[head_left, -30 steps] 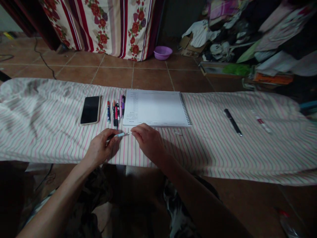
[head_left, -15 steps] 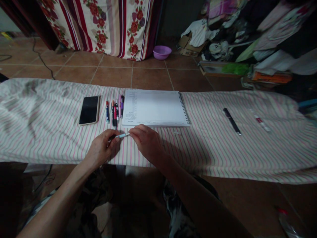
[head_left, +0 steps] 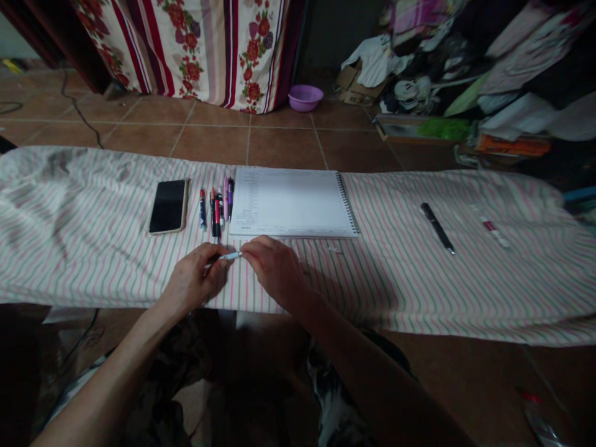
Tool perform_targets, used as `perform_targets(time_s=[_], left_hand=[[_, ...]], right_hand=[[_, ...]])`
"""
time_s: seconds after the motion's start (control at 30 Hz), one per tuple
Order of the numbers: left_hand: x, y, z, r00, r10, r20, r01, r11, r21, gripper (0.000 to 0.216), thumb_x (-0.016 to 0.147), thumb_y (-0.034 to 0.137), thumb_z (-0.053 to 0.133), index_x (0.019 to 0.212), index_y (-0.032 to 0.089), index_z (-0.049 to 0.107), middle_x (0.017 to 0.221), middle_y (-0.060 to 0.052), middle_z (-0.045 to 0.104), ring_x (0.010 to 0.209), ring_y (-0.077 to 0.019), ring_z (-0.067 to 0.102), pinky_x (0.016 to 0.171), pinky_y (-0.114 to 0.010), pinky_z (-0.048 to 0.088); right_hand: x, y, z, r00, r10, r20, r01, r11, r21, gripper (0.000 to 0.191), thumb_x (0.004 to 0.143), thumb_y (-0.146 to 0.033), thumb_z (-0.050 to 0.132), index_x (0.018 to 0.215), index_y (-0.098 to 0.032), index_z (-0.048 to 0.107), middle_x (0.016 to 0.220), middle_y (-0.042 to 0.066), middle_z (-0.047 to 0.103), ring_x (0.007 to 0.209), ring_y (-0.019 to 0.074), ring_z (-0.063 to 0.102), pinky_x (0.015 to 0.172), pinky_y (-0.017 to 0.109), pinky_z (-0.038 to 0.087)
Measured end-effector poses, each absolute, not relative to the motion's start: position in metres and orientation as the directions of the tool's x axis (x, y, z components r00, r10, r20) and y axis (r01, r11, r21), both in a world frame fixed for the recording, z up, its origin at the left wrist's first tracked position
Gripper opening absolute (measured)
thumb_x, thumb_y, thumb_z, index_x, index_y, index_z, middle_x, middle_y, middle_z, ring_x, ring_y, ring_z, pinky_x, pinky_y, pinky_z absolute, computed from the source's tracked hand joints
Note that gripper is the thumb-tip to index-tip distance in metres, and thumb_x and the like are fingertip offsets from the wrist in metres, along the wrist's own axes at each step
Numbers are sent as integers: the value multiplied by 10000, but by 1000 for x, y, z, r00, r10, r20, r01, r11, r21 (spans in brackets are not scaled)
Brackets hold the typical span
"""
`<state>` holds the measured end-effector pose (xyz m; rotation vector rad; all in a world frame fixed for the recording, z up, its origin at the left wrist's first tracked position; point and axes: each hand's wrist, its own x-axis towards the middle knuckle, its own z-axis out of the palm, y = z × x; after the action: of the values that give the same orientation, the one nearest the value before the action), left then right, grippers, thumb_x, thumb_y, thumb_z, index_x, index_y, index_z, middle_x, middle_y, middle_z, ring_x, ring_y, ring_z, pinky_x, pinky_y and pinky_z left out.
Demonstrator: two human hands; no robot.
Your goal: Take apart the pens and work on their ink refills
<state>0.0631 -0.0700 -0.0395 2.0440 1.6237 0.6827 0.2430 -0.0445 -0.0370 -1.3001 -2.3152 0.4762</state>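
A light-blue pen [head_left: 230,255] lies level between my hands, just above the striped cloth. My left hand [head_left: 198,273] is closed around one end of it. At the other end, my right hand [head_left: 272,264] pinches the tip between thumb and fingers, which hide that part. Right behind my hands lies a spiral notebook [head_left: 302,202], open at a blank page. A cluster of several pens [head_left: 216,214] rests beside its left edge, with a blue-and-red pen [head_left: 202,210] a little apart.
A phone [head_left: 168,207] lies left of the pens. On the right are a black pen [head_left: 437,228] and a white-and-red tube [head_left: 494,231]. A small white scrap [head_left: 334,248] sits before the notebook. Beyond the cloth's far edge, a purple basin [head_left: 305,98] stands on the tiled floor.
My two hands have drawn very slightly closer along the pen, and less of it shows between them. Everything on the cloth stays in place.
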Motion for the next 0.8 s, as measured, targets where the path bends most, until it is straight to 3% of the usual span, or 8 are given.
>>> perform_targets(time_s=[0.4, 0.8], left_hand=[[65, -70, -38, 206, 971, 121, 777, -237, 583, 177, 811, 257, 441, 943, 192, 540, 877, -41, 615, 815, -172, 595, 708, -288, 483], [64, -70, -37, 248, 957, 148, 785, -288, 549, 173, 803, 226, 433, 922, 175, 548, 860, -46, 603, 794, -168, 583, 705, -283, 468]], right_hand=[[239, -45, -37, -436, 883, 176, 664, 447, -599, 141, 850, -178, 496, 915, -186, 621, 897, 40, 640, 851, 147, 582, 747, 252, 428], [236, -44, -43, -438, 862, 255, 571, 485, -662, 108, 801, -109, 551, 868, -157, 622, 854, 42, 667, 837, 146, 598, 759, 242, 431]])
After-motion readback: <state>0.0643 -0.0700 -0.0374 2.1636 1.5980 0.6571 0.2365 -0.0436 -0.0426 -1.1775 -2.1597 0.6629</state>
